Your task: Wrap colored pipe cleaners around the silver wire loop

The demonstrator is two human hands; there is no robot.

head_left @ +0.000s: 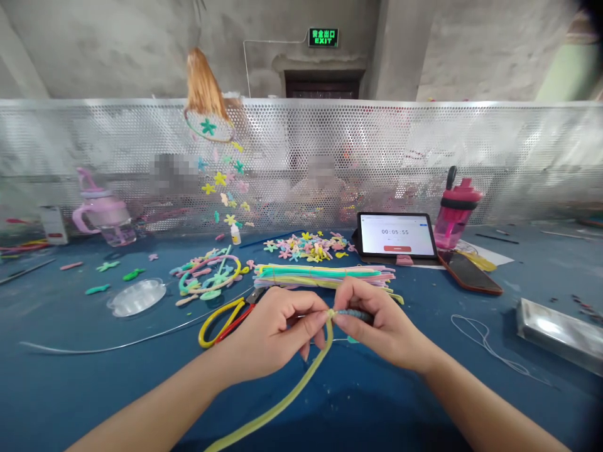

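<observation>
Near the middle of the blue table, my left hand pinches the end of a pale yellow fuzzy strip between thumb and fingers. The strip's long tail hangs down toward the bottom edge. My right hand is closed on a blue-grey wrapped piece, whose tip meets the yellow strip between the two hands. Behind my hands lies a bundle of pastel fuzzy strips. Scissors with yellow and red handles lie beside my left hand, partly covered by it.
Small flower shapes are piled behind the bundle. A tablet, a phone, a pink bottle and a metal box are on the right. A clear dish and a decorated ring lie left. A perforated screen stands behind.
</observation>
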